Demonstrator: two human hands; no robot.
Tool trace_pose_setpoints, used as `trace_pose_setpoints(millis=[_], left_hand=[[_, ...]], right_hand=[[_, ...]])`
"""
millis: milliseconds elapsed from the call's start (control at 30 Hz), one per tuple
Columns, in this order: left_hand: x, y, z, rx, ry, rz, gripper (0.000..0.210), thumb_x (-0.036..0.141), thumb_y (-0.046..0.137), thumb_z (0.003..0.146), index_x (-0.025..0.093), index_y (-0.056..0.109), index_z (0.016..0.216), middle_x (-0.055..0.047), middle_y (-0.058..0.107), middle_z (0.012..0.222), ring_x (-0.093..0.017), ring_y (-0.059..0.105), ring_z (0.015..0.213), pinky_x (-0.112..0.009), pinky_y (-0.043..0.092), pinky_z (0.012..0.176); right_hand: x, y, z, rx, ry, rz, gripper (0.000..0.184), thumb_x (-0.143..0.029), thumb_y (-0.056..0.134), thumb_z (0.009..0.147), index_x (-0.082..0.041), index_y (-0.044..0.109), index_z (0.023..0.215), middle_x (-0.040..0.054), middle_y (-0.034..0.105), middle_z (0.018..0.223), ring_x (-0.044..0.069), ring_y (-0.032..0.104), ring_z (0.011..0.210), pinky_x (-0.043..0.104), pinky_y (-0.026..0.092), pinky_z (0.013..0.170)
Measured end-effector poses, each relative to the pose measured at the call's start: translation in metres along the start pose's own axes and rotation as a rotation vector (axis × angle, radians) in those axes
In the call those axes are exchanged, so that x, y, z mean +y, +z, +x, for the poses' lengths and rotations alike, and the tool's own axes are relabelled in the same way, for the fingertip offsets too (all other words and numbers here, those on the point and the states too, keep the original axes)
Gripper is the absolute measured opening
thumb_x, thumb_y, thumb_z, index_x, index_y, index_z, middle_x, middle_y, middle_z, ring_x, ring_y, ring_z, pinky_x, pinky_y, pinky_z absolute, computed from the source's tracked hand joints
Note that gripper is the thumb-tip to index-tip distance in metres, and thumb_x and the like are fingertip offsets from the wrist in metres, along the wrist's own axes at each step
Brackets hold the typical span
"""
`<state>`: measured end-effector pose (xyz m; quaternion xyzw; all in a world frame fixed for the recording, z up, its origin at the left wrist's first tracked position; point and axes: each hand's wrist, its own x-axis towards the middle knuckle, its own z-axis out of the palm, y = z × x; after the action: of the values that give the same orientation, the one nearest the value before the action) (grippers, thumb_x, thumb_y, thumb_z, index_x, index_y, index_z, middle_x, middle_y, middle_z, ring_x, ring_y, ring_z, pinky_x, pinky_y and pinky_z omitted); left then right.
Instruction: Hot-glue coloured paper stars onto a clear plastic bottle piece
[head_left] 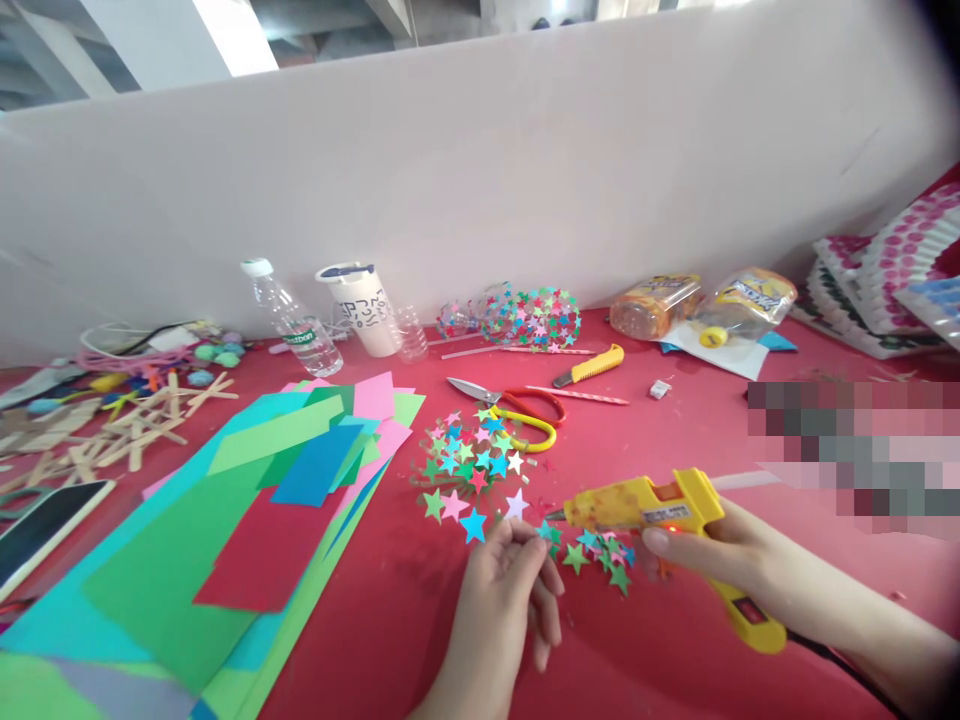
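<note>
Yellow plastic forms the glue gun [616,503], its nozzle pointing left above the red desk [382,630]. The right hand [724,550] grips its handle, forearm angled in from the right. The left hand [510,580] reaches up from below, fingers curled near a teal star [553,537]; whether they pinch anything, I cannot tell.

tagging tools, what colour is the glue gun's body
The glue gun in the right hand is yellow, seen best in the head view.
</note>
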<state>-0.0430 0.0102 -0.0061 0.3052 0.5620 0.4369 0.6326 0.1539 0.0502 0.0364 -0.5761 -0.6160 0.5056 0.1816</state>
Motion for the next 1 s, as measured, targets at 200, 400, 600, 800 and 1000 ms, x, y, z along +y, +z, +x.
trace_pose_setpoints(millis=[200,400,600,800,1000], left_hand=[[0.0015,0.0006,-0.0014,-0.004,0.008,-0.005,0.018,0.034,0.052,0.085,0.021,0.043,0.077,0.005,0.055,0.061,-0.004,0.043,0.035,-0.012,0.025,0.029],[0.0006,0.0,-0.0007,0.002,0.011,-0.003,0.019,0.035,0.053,0.084,0.02,0.044,0.076,0.005,0.055,0.061,-0.004,0.043,0.034,-0.013,0.024,0.029],[0.001,0.0009,-0.0002,0.004,0.015,0.007,0.017,0.034,0.051,0.085,0.021,0.043,0.076,0.005,0.055,0.061,-0.004,0.044,0.034,-0.013,0.025,0.029],[0.0002,0.0008,-0.0003,0.0,0.023,-0.006,0.019,0.035,0.054,0.084,0.021,0.044,0.076,0.005,0.056,0.062,-0.004,0.044,0.035,-0.013,0.025,0.03],[-0.0005,0.0001,-0.0001,0.002,0.017,-0.007,0.018,0.035,0.054,0.084,0.021,0.044,0.077,0.005,0.056,0.062,-0.004,0.044,0.035,-0.013,0.025,0.03]], right_hand=[[0.0,-0.0002,-0.0014,-0.017,0.019,0.049,0.04,-0.061,0.059,0.074,-0.021,0.061,0.069,0.0011,0.061,0.064,0.016,0.056,0.059,0.025,0.044,0.051],[0.0024,-0.0021,-0.0003,-0.066,0.041,0.049,0.039,-0.059,0.06,0.075,-0.021,0.059,0.067,0.0003,0.058,0.061,0.014,0.052,0.054,0.024,0.041,0.046],[0.0058,-0.0004,0.0008,-0.073,0.051,0.047,0.038,-0.058,0.061,0.075,-0.02,0.057,0.071,-0.0012,0.056,0.062,0.013,0.05,0.055,0.023,0.04,0.047],[0.0049,-0.0009,0.0016,-0.113,0.044,0.077,0.038,-0.057,0.062,0.076,-0.02,0.057,0.076,-0.0022,0.054,0.063,0.012,0.05,0.056,0.022,0.041,0.049],[0.0041,-0.0003,0.0018,-0.151,0.078,0.085,0.035,-0.055,0.062,0.077,-0.02,0.056,0.077,-0.0034,0.05,0.063,0.011,0.044,0.054,0.022,0.037,0.049]])
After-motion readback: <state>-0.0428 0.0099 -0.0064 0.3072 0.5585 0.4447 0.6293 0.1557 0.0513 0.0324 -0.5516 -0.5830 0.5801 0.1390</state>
